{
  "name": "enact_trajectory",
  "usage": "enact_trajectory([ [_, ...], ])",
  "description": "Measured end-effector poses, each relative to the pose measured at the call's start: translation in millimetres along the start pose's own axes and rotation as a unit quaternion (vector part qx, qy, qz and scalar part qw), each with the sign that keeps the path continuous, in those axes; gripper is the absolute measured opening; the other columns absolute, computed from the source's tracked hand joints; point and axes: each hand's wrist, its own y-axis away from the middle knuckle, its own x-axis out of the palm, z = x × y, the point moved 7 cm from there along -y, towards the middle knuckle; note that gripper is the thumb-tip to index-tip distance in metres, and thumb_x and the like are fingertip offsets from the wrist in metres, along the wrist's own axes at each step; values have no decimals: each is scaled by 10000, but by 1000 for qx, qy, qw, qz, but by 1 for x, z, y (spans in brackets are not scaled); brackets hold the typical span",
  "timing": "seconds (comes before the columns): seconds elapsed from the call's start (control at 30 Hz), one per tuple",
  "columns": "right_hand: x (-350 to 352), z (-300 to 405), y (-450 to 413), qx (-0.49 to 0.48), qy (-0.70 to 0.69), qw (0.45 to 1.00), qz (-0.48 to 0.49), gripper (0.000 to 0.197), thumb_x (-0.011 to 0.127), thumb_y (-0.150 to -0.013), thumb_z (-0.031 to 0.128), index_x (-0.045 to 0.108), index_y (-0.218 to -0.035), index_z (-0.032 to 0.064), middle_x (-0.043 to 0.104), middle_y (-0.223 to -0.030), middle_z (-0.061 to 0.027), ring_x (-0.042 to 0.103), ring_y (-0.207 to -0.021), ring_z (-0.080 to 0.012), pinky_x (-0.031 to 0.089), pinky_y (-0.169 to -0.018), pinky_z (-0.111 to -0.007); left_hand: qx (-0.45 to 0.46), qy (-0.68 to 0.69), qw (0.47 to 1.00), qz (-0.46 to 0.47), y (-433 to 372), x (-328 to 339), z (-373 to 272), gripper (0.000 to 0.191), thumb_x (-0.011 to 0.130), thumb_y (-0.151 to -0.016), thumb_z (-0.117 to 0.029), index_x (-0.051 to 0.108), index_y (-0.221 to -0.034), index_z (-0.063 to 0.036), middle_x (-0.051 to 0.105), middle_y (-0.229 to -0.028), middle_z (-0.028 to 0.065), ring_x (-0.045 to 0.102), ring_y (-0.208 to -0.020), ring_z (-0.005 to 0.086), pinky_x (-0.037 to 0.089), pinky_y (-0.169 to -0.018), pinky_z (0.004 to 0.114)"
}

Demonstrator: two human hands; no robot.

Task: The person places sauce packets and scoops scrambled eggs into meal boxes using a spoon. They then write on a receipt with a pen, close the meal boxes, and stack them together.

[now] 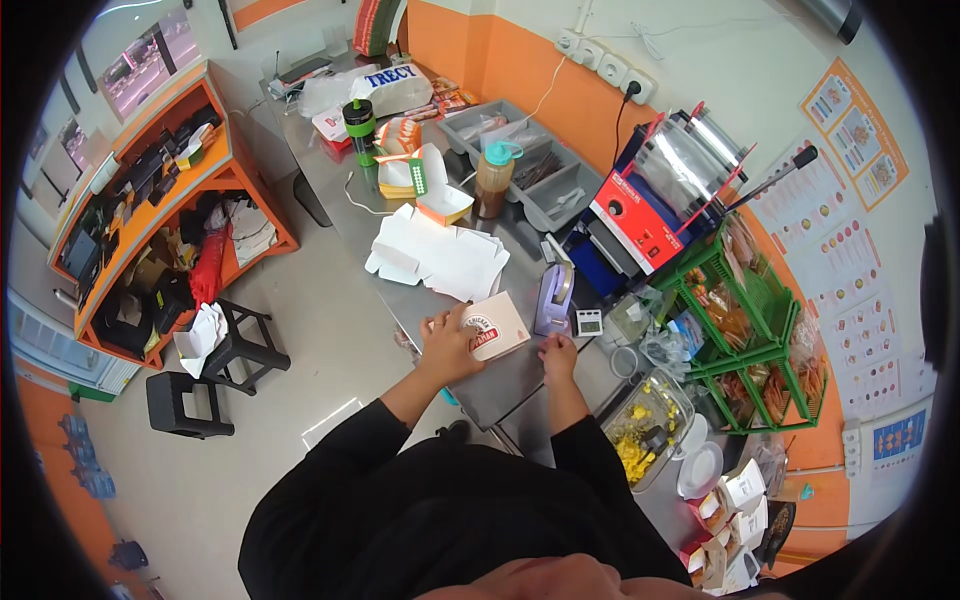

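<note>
A closed cardboard food box with printing on its lid lies on the steel table. My left hand grips its left side, fingers over the edge and lid. To the box's right, my right hand is at the near end of a purple tape dispenser, its fingers bent together; whether a piece of tape is between them cannot be made out. A small white digital timer sits right of the dispenser. Beyond the box lies a stack of flat white box blanks.
A red and blue cup sealing machine, a sauce bottle and a grey divided tray stand farther back. Green baskets and a glass dish of yellow food are at right. Black stools stand on the floor at left.
</note>
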Motion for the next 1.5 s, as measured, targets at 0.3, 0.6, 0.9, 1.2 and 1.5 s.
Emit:
enact_trajectory([
  [0.3,17,57,61,-182,143,967,106,145,589,-984,119,574,-1082,13,603,-752,-41,570,-622,-109,471,-579,-273,0,-2,1000,-10,4,0,4,321,811,-524,-294,727,-778,-116,485,-1412,122,440,-1269,376,253,-1026,590],
  [0.6,66,48,125,-160,-13,959,233,271,568,-977,16,338,-1112,59,581,-812,-57,550,-673,-93,468,-609,-243,15,10,1000,-9,0,2,0,344,821,-523,-296,717,-800,-121,479,-1435,125,438,-1275,390,256,-1022,623],
  [0.9,66,47,107,-164,150,974,33,398,776,-862,125,387,-917,63,568,-654,-32,546,-562,-95,438,-514,-247,6,-2,1000,7,1,1,-3,390,826,-522,-299,742,-862,-127,474,-1442,132,438,-1276,392,245,-1042,618],
  [1.2,74,8,105,-94,-140,959,227,288,674,-905,0,408,-977,86,614,-869,-60,588,-694,-122,489,-610,-245,45,-29,998,-22,-1,-5,-13,406,826,-571,-379,752,-892,-141,541,-1367,146,490,-1221,391,346,-983,573],
  [1.5,28,19,91,-132,69,986,81,274,813,-796,172,566,-844,63,601,-624,-73,618,-568,-179,476,-524,-370,72,-107,992,-11,-4,14,2,453,843,-601,-416,737,-921,-112,487,-1437,225,498,-1255,441,403,-968,603],
])
